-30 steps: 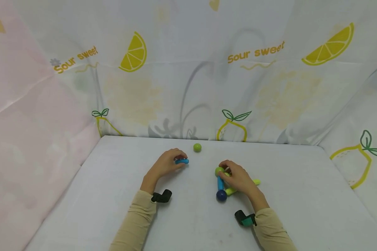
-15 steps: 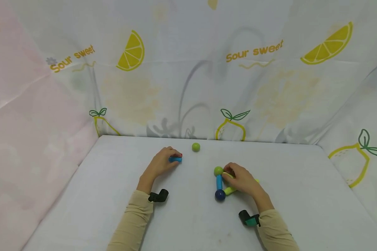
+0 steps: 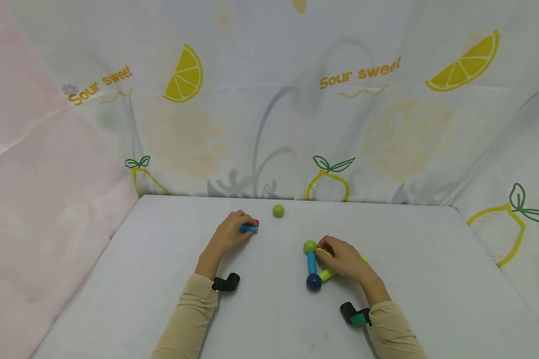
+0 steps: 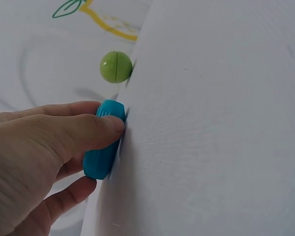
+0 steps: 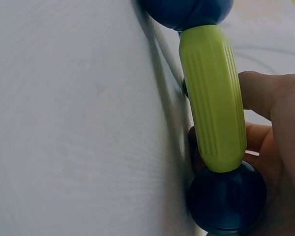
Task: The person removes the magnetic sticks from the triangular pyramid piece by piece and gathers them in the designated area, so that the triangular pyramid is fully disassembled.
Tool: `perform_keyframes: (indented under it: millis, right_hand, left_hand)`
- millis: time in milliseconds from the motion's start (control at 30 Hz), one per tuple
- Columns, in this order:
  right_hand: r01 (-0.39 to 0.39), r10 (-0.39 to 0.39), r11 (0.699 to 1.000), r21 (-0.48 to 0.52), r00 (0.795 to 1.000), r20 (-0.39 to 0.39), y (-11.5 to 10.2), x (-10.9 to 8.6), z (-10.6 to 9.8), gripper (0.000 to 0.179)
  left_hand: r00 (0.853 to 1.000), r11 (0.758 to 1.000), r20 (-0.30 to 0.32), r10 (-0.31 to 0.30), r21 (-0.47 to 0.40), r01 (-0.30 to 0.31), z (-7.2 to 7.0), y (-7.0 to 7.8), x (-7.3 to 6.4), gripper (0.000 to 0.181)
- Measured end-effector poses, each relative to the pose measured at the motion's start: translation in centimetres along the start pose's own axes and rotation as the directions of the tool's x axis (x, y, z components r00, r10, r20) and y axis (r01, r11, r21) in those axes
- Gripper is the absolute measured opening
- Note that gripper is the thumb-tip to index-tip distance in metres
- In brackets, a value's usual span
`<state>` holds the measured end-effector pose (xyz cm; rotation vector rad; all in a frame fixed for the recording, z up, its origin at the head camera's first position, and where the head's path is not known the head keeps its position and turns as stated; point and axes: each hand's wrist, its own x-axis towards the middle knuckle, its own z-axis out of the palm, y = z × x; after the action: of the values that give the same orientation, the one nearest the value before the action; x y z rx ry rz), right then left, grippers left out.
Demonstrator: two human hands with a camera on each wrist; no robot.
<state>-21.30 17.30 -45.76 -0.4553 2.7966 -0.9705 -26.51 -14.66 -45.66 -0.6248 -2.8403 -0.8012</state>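
Observation:
My left hand (image 3: 230, 233) pinches a short blue rod (image 4: 104, 140) between thumb and fingers, low over the white table. In the head view a bit of red (image 3: 257, 223) shows just behind the rod. My right hand (image 3: 343, 257) is at a joined frame of rods and balls, its thumb and fingers around a yellow-green rod (image 3: 324, 253) beside a green ball (image 3: 310, 247). A blue rod (image 3: 312, 263) links that ball to a navy ball (image 3: 314, 282). Nearest the right wrist camera, another yellow-green rod (image 5: 214, 98) joins two dark blue balls; the hand partly hides the frame.
A loose green ball (image 3: 278, 211) rests near the back edge of the white table (image 3: 269, 309). Behind stands a white cloth (image 3: 251, 124) with lemon prints. Each wrist wears a small black camera.
My left hand has drawn a little left with the blue rod, and the red bit has come into view. The right hand has shifted from the green ball to the yellow-green rod beside it.

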Motion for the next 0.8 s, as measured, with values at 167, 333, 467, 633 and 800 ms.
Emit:
perform_keyframes:
  millis: [167,333,467,633,800]
  right_hand:
    - [0.004,-0.004,1.000,-0.003,1.000,-0.001,-0.1,0.0,0.0,0.018]
    - [0.012,-0.012,1.000,-0.002,1.000,-0.003,-0.1,-0.1,0.0,0.017]
    - [0.021,-0.021,1.000,-0.001,1.000,-0.006,0.0,-0.1,0.0,0.017]
    - [0.026,-0.026,1.000,-0.006,1.000,-0.011,0.0,-0.2,0.1,0.016]
    - [0.030,-0.030,1.000,-0.009,0.999,-0.016,-0.2,-0.2,0.0,0.015]
  left_hand:
    - [1.000,1.000,-0.014,0.003,0.003,-0.003,0.0,0.1,-0.1,0.018]
    - [1.000,1.000,-0.029,-0.003,-0.005,0.003,0.0,-0.1,-0.1,0.019]
    - [0.999,1.000,-0.038,-0.004,-0.012,0.003,0.1,-0.2,-0.1,0.021]
    - [0.997,0.999,-0.067,0.026,-0.016,-0.028,0.1,0.1,0.1,0.028]
    - [0.989,0.987,-0.055,0.136,-0.078,-0.140,1.1,2.3,0.6,0.022]
